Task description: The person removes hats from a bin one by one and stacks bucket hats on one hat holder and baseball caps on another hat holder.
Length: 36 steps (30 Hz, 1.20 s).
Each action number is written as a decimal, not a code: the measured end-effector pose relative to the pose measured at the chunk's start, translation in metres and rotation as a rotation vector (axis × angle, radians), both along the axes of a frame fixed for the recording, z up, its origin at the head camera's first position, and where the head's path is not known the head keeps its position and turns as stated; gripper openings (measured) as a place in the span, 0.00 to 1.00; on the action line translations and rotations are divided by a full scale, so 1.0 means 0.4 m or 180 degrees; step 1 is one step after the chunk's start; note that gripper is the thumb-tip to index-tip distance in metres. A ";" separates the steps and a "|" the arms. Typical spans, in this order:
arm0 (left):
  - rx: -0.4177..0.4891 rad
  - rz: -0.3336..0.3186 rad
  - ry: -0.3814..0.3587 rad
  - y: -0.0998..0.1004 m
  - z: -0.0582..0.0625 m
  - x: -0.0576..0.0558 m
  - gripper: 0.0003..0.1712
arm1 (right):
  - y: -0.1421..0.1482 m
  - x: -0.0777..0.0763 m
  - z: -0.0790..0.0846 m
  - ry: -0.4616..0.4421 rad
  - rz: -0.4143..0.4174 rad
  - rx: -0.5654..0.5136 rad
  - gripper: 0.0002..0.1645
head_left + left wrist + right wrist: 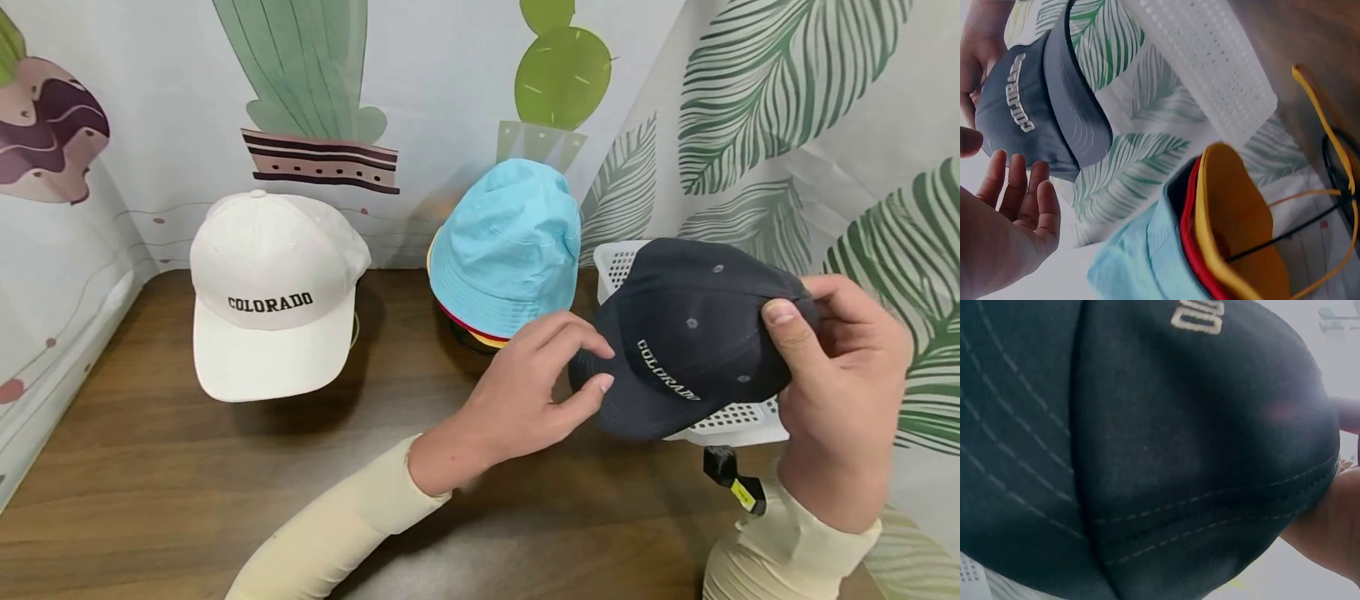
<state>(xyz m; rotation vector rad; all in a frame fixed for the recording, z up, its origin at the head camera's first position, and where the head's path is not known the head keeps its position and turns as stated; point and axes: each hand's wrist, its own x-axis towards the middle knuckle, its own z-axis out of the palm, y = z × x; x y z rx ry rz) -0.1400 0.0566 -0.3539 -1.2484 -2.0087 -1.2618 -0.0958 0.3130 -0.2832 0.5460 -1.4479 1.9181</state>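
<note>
A dark navy baseball cap [675,333] with COLORADO lettering is held up at the right of the head view. My right hand [855,375] grips it by the back, thumb on the outside and fingers behind it. Close to the brim, my left hand [525,392] has its fingers and thumb spread and loosely bent. In the left wrist view those fingers [1017,181] look relaxed and hold nothing; whether they touch the cap I cannot tell. The navy cloth [1160,437] fills most of the right wrist view.
A white COLORADO cap [273,292] sits raised at the left. Stacked bucket hats, light blue [510,242] over red and yellow [1235,212], stand at the centre back. Behind the navy cap is a white perforated basket [750,423]. Everything stands on a brown wooden table [150,467].
</note>
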 end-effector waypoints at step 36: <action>0.0327 0.0133 -0.0140 -0.195 0.063 0.035 0.16 | -0.250 0.001 -0.026 -0.0009 0.0858 0.1521 0.05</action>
